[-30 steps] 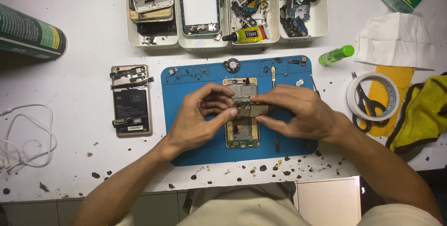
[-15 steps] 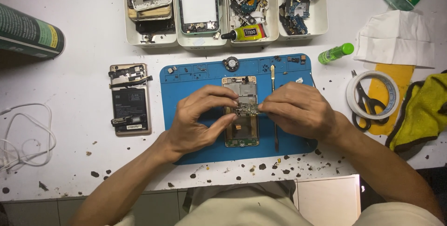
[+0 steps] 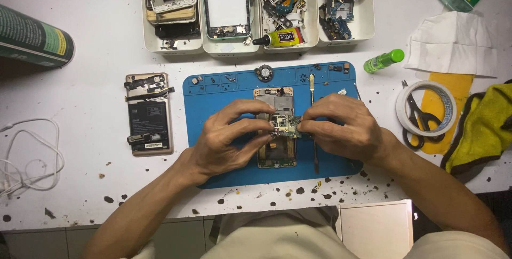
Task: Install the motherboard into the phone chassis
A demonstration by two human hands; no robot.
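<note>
On a blue work mat (image 3: 224, 93) lies an opened phone frame (image 3: 276, 155), long axis pointing away from me. Both hands meet over its middle. My left hand (image 3: 226, 139) and my right hand (image 3: 344, 128) pinch a small green circuit board (image 3: 284, 125) from either side, holding it just above the frame. A thin screwdriver (image 3: 312, 85) lies on the mat to the right of the frame, partly under my right hand.
A second opened phone with its battery showing (image 3: 148, 115) lies left of the mat. White trays (image 3: 256, 48) of phone parts and a glue tube (image 3: 280, 37) stand behind. Tape roll with scissors (image 3: 424, 110), green bottle (image 3: 384, 60), yellow cloth (image 3: 482, 125) at right; white cable (image 3: 29, 157) at left.
Both hands have lifted the circuit board slightly off the phone frame and drawn it toward the frame's middle; more of the frame's top end now shows.
</note>
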